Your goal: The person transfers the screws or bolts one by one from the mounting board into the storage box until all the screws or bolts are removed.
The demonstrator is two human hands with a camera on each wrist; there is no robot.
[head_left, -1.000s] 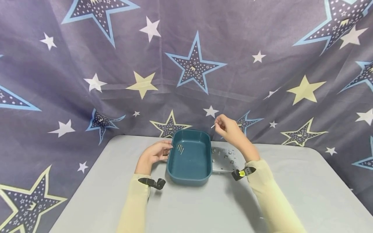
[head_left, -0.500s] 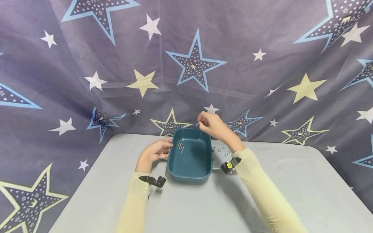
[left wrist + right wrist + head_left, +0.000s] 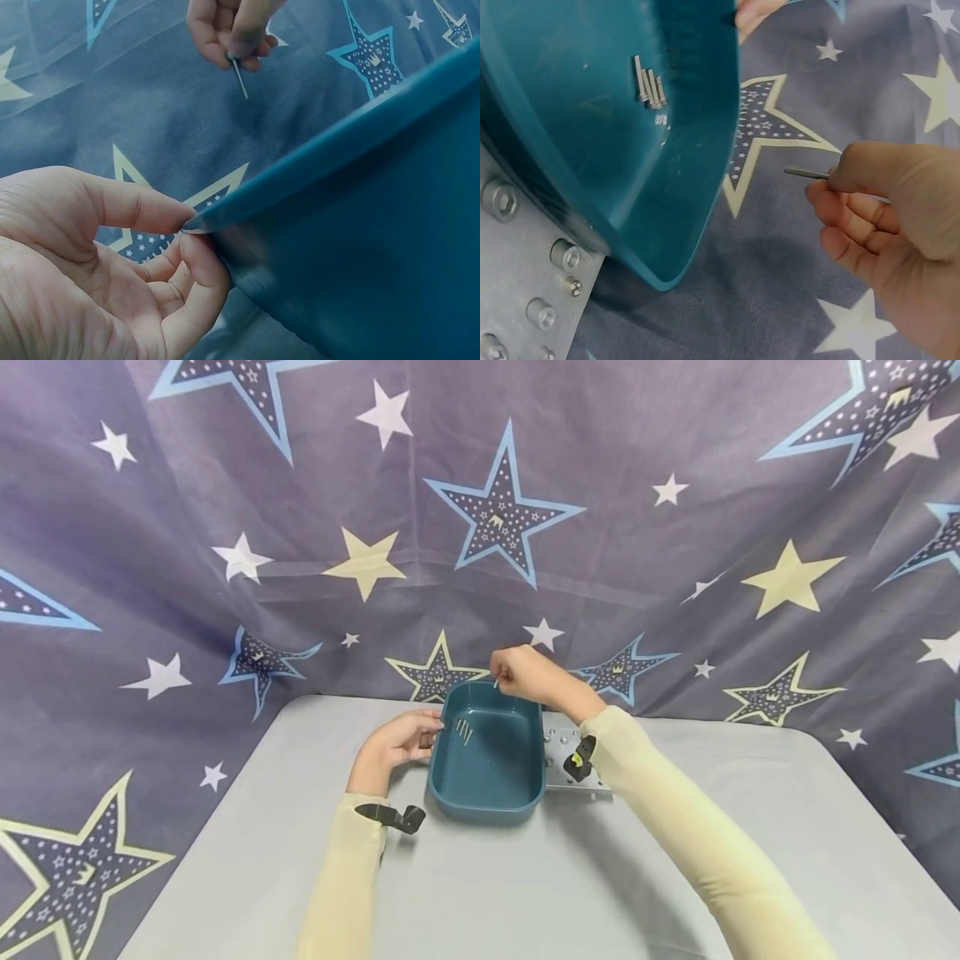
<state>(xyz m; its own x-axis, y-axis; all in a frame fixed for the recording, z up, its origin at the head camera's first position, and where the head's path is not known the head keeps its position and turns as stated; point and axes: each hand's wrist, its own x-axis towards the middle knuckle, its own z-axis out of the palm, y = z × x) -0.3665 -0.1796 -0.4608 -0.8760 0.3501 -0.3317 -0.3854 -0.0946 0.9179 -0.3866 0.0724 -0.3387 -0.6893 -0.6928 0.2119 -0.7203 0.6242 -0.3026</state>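
Note:
My left hand (image 3: 401,739) pinches the left rim of a teal plastic tray (image 3: 487,815) between thumb and fingers; the left wrist view shows this grip close up. Above the far end of the tray, my right hand (image 3: 528,675) holds a thin metal screw (image 3: 805,172) between thumb and fingertips. Only its shank (image 3: 240,81) sticks out, pointing away from the fingers; its head is hidden in them. Several similar screws (image 3: 651,86) lie side by side on the tray's floor, toward its left wall.
Right of the tray is a silver metal plate (image 3: 517,262) with several socket-head bolts (image 3: 541,313) set in it, partly covered by the tray and right forearm. A grey table (image 3: 480,893) lies beneath. Behind it hangs a star-patterned cloth (image 3: 615,568).
My right hand has moved left with the screw, from above the metal plate to over the tray's far end. My left hand keeps its place on the rim.

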